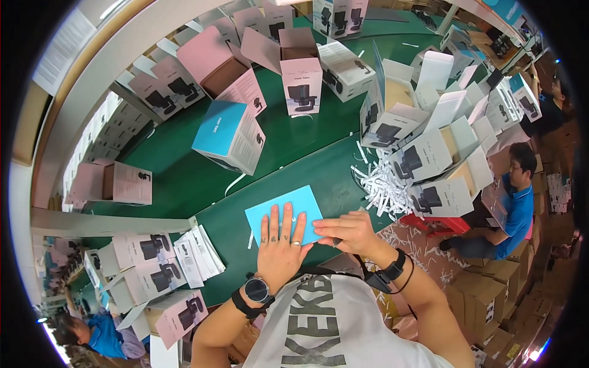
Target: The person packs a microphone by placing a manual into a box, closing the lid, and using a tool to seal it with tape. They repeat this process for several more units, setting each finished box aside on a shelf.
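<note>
A carton with a bright blue top stands on the green table in front of me. My left hand lies flat on that blue face, fingers stretched out, a ring on one finger. At the carton's right edge, my right hand is closed with its fingers pinched together, touching the blue face. What the pinch holds, if anything, is hidden. The carton's lower side is covered by my hands and body.
White paper strips lie heaped at the right, beside several open cartons. Another blue-topped carton stands farther back. White leaflets are stacked at the left. A person in a blue shirt sits at the right near a red stool.
</note>
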Motion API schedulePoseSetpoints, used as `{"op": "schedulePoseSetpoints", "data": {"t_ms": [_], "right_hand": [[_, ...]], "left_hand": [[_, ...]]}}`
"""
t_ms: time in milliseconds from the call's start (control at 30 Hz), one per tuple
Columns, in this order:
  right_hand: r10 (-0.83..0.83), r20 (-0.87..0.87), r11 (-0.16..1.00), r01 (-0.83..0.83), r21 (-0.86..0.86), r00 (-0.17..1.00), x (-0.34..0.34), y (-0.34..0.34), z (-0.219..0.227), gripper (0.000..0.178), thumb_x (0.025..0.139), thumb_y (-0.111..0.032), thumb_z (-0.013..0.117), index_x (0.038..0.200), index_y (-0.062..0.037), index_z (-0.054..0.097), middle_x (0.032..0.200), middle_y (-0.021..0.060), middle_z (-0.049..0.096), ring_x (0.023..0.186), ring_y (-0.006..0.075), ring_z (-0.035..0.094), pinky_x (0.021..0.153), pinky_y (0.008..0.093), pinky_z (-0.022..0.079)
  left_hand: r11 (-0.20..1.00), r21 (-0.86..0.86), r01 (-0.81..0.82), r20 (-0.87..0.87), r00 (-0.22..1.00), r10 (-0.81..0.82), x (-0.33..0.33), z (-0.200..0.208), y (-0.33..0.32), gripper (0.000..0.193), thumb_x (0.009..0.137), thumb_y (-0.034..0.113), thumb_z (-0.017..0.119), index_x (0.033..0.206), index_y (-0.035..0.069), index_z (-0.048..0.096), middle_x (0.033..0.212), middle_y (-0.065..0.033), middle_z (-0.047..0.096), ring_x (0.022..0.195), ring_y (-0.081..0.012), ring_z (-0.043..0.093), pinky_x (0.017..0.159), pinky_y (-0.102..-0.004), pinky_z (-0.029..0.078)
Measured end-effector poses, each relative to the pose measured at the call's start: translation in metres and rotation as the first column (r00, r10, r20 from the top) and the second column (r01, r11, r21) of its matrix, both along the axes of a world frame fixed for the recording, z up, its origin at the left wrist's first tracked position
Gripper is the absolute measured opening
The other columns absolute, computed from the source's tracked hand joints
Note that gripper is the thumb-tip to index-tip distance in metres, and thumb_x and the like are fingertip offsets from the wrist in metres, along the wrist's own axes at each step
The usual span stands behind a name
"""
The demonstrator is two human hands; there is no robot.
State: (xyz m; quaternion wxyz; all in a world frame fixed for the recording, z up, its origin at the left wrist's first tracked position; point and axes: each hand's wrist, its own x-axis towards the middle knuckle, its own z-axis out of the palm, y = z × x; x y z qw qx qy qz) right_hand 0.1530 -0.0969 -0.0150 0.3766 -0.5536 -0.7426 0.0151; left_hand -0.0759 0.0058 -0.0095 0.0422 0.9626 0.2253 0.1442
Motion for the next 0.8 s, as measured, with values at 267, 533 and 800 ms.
{"op": "schedulePoseSetpoints", "data": {"t_ms": [267, 533, 800], "right_hand": [[0.002, -0.165, 1.0, -0.006, -0.023, 0.986, 0.005, -0.003, -0.011, 0.031, 0.084, -0.017, 0.083, 0.115, -0.018, 0.08, 0.126, -0.0052, 0.076, 0.073, 0.0109, 0.072, 0.051, 0.0259, 0.042], [-0.07, -0.347, 0.997, 0.058, -0.045, 0.935, -0.007, 0.002, -0.003, 0.024, 0.082, -0.004, 0.083, 0.106, -0.009, 0.078, 0.12, 0.011, 0.077, 0.079, 0.0229, 0.075, 0.065, 0.0298, 0.057], [-0.32, -0.298, 0.946, 0.322, -0.044, 0.899, 0.057, 0.063, 0.025, 0.016, 0.088, -0.004, 0.076, 0.104, -0.0032, 0.074, 0.114, 0.0162, 0.074, 0.1, 0.0317, 0.074, 0.082, 0.0355, 0.06]], "left_hand": [[0.991, -0.097, 0.089, 0.064, 0.994, -0.083, 0.012, 0.044, 0.043, 0.08, 0.082, 0.056, 0.078, 0.154, 0.031, 0.054, 0.152, -0.0314, 0.04, 0.135, -0.0532, 0.042, 0.115, -0.0628, 0.032], [0.974, -0.144, 0.176, -0.023, 0.983, -0.181, 0.001, 0.056, 0.058, 0.081, 0.076, 0.059, 0.081, 0.149, 0.032, 0.06, 0.147, -0.0335, 0.041, 0.128, -0.053, 0.045, 0.112, -0.0636, 0.034], [0.974, -0.204, -0.094, 0.167, 0.978, 0.129, -0.08, 0.043, 0.101, 0.089, 0.074, 0.055, 0.086, 0.151, 0.021, 0.058, 0.15, -0.0371, 0.041, 0.133, -0.0536, 0.045, 0.114, -0.0601, 0.036]]}}
